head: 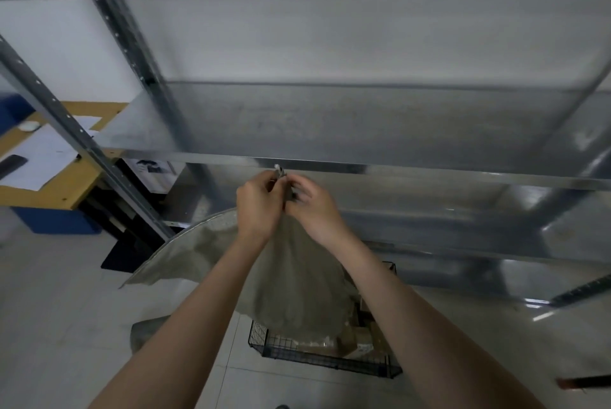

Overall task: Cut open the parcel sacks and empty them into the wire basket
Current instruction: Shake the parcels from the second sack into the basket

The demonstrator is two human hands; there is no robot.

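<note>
Left grip and right grip, my fingers curled, pinch the gathered neck of the grey sack above the wire basket.

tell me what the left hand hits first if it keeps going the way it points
Probably the metal shelf edge just beyond the sack the left hand pinches; depth is unclear.
</note>
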